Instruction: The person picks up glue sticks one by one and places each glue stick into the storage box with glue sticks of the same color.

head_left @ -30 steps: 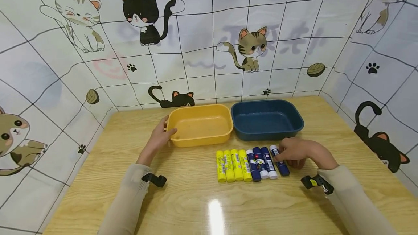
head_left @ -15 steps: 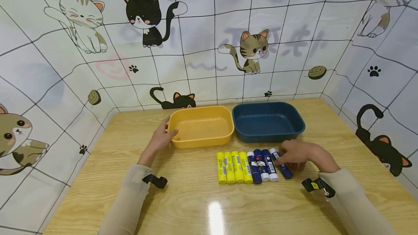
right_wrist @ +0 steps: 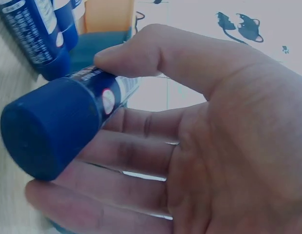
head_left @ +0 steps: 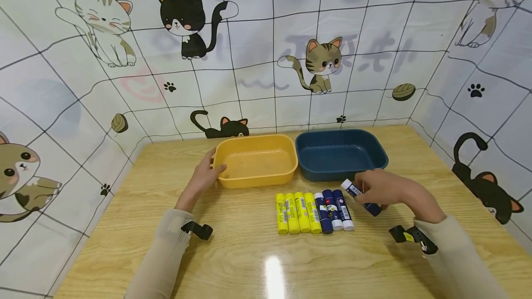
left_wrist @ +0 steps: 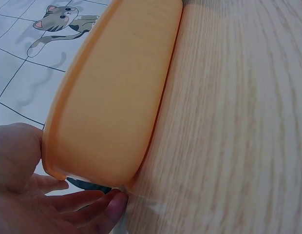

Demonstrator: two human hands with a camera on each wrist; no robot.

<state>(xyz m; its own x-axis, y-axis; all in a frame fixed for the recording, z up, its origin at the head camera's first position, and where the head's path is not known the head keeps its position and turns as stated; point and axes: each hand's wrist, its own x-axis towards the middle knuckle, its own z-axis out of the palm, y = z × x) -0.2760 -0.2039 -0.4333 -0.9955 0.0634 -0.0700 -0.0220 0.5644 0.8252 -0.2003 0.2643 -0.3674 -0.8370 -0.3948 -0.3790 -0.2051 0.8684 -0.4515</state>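
Note:
My right hand (head_left: 384, 187) pinches a dark blue glue stick (head_left: 352, 188) with a white end, between thumb and fingers, tilted just in front of the blue bin (head_left: 342, 174). In the right wrist view the glue stick's wide blue end (right_wrist: 44, 129) points at the camera, the thumb on top and the fingers below. My left hand (head_left: 202, 175) grips the left end of the yellow bin (head_left: 257, 182), thumb over the rim and fingers outside. The left wrist view shows the fingers (left_wrist: 87, 207) around that end. Neither bin holds anything.
Several yellow glue sticks (head_left: 293, 213) lie side by side on the wooden table (head_left: 232, 253). To their right are three dark blue glue sticks (head_left: 334, 210). Both bins stand side by side at the back, before a cat-printed wall covering (head_left: 249, 36).
The right hand has lifted the rightmost blue glue stick up from the row and tilted it further, moving slightly toward the blue bin. The left hand stays on the yellow bin.

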